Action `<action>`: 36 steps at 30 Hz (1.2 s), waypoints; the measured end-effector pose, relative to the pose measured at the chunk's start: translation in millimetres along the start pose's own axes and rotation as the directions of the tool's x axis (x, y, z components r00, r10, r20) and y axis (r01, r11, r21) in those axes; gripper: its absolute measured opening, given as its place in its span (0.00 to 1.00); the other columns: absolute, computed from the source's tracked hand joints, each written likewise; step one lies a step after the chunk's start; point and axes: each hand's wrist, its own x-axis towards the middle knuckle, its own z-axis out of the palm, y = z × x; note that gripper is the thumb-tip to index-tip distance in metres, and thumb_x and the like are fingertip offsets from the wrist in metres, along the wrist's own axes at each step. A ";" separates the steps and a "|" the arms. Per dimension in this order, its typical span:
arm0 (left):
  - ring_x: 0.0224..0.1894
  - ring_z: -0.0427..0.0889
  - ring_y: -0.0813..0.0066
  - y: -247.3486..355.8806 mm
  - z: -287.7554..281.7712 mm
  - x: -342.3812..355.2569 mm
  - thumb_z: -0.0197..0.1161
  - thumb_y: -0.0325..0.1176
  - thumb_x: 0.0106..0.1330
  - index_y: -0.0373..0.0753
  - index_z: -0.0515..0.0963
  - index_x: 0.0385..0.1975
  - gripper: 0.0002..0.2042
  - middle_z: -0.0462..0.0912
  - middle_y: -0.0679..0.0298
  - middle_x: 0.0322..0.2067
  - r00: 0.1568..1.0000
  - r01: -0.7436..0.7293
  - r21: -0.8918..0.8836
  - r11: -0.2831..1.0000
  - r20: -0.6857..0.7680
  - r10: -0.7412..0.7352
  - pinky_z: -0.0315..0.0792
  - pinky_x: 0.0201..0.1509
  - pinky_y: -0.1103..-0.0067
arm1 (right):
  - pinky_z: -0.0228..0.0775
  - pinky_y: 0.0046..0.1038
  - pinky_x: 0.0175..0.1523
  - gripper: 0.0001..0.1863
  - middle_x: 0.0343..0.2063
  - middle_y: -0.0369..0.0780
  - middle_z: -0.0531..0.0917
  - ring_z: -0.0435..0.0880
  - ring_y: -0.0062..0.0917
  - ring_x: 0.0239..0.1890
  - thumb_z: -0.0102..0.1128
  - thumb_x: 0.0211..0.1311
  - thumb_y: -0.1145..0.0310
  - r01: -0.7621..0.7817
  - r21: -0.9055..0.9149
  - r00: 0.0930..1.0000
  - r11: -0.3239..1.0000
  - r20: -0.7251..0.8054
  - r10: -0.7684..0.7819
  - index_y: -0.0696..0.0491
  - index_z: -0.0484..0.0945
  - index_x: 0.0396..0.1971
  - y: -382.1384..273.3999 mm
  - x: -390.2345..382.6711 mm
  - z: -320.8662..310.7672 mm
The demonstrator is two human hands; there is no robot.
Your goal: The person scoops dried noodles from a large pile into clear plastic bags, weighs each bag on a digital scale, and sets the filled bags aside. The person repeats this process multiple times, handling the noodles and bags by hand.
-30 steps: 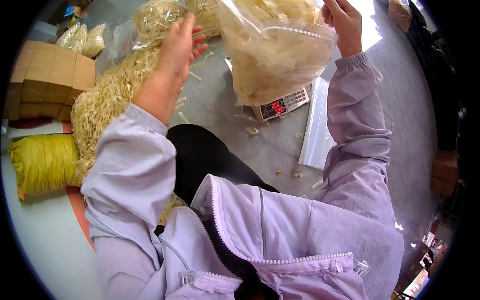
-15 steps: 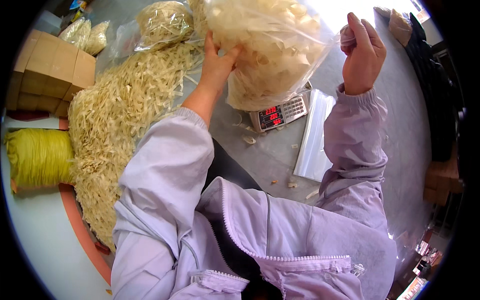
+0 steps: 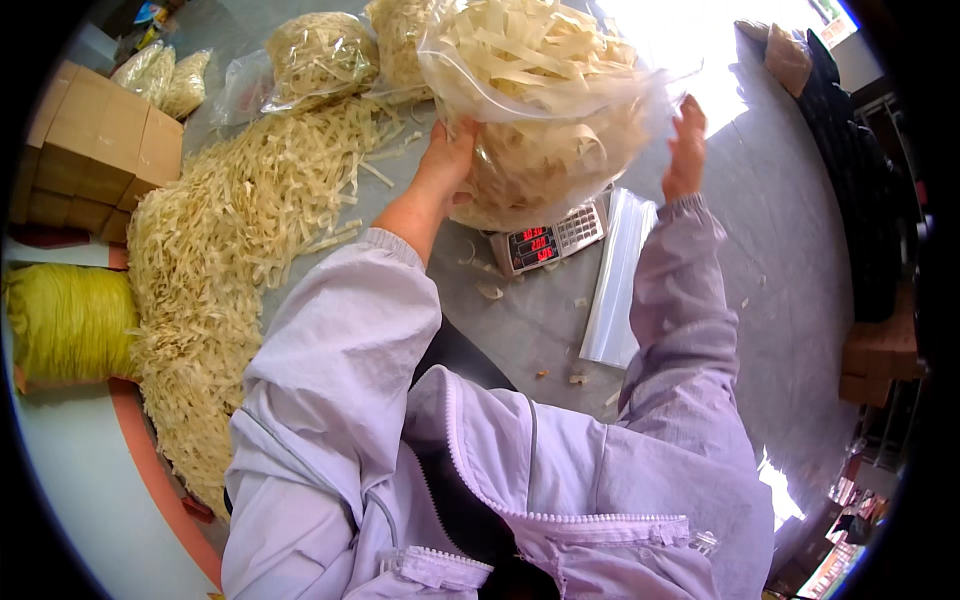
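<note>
Grey floor, scale below strip-filled bag. Left hand touching bag's left, grip unclear; right hand spread, bag's right.

The bag hides some of my left hand and the scale's far part; my right hand seems blurred.
</note>
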 end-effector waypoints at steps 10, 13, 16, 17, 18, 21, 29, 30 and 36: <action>0.58 0.64 0.65 -31.3 -11.2 37.2 0.43 0.59 0.65 0.52 0.52 0.64 0.31 0.60 0.65 0.60 0.972 -0.199 -0.119 0.973 0.101 0.211 0.67 0.53 0.68 | 0.68 0.25 0.46 0.19 0.42 0.41 0.78 0.76 0.26 0.45 0.50 0.63 0.57 0.422 -0.438 0.814 0.794 0.569 -0.119 0.52 0.71 0.48 55.5 8.3 61.6; 0.50 0.73 0.63 -17.8 8.9 26.7 0.42 0.55 0.67 0.48 0.58 0.63 0.28 0.73 0.62 0.51 0.968 -0.250 0.030 0.968 0.001 0.250 0.66 0.52 0.73 | 0.66 0.25 0.51 0.21 0.47 0.41 0.75 0.74 0.27 0.48 0.48 0.64 0.55 0.457 -0.393 0.788 0.798 0.594 -0.159 0.51 0.68 0.52 70.5 12.9 25.1; 0.57 0.67 0.61 -35.1 -10.8 50.8 0.40 0.57 0.67 0.50 0.54 0.65 0.30 0.66 0.62 0.58 0.970 -0.233 0.101 0.967 -0.048 0.238 0.65 0.55 0.66 | 0.62 0.27 0.56 0.25 0.52 0.40 0.71 0.70 0.25 0.53 0.46 0.66 0.56 -0.036 -0.110 0.862 0.993 0.499 0.087 0.50 0.61 0.58 25.7 -11.9 41.3; 0.61 0.60 0.61 -33.7 -11.9 43.4 0.41 0.59 0.66 0.52 0.52 0.65 0.31 0.60 0.62 0.61 0.983 -0.182 0.040 0.983 -0.019 0.183 0.64 0.56 0.64 | 0.61 0.28 0.57 0.26 0.53 0.40 0.70 0.68 0.24 0.55 0.46 0.66 0.56 -0.202 -0.002 0.864 0.979 0.471 0.179 0.50 0.58 0.60 9.0 -18.2 42.8; 0.64 0.53 0.60 -26.3 -9.1 28.7 0.42 0.60 0.64 0.53 0.50 0.66 0.32 0.54 0.63 0.64 0.991 -0.127 -0.022 0.992 0.027 0.128 0.63 0.57 0.61 | 0.60 0.28 0.59 0.27 0.55 0.40 0.69 0.67 0.23 0.57 0.45 0.67 0.56 -0.351 0.106 0.855 0.930 0.442 0.272 0.50 0.56 0.62 1.5 -21.2 35.7; 0.68 0.42 0.55 -15.5 -11.3 10.9 0.44 0.63 0.62 0.52 0.47 0.67 0.36 0.44 0.62 0.67 0.994 -0.079 -0.124 0.989 0.062 0.087 0.60 0.60 0.56 | 0.51 0.34 0.64 0.33 0.61 0.42 0.62 0.61 0.30 0.62 0.43 0.63 0.43 -0.211 0.093 0.960 0.973 0.208 0.188 0.50 0.61 0.61 17.4 -26.8 19.0; 0.67 0.46 0.52 -17.6 -33.1 8.5 0.49 0.58 0.63 0.41 0.47 0.66 0.38 0.45 0.55 0.66 0.989 -0.093 -0.243 0.966 -0.135 0.062 0.59 0.61 0.54 | 0.43 0.44 0.65 0.37 0.60 0.44 0.63 0.58 0.36 0.63 0.47 0.59 0.40 -0.503 -0.005 0.864 0.864 0.023 0.503 0.51 0.59 0.61 47.4 -98.1 -32.7; 0.66 0.47 0.52 -16.3 -36.0 9.3 0.50 0.56 0.63 0.40 0.48 0.65 0.37 0.47 0.54 0.65 0.982 -0.116 -0.261 0.958 -0.173 0.072 0.59 0.61 0.54 | 0.50 0.39 0.63 0.36 0.56 0.45 0.68 0.64 0.35 0.59 0.52 0.57 0.42 -0.487 -0.078 0.873 0.870 -0.013 0.488 0.53 0.64 0.58 69.0 -103.9 -47.0; 0.61 0.57 0.58 -10.3 -56.1 11.3 0.55 0.44 0.63 0.41 0.61 0.57 0.26 0.60 0.55 0.56 0.946 -0.206 -0.399 0.893 -0.314 0.078 0.62 0.60 0.58 | 0.59 0.35 0.61 0.50 0.55 0.53 0.67 0.66 0.43 0.59 0.65 0.41 0.40 -0.293 -0.946 0.833 0.137 -0.182 0.523 0.57 0.59 0.60 242.7 -199.7 -177.1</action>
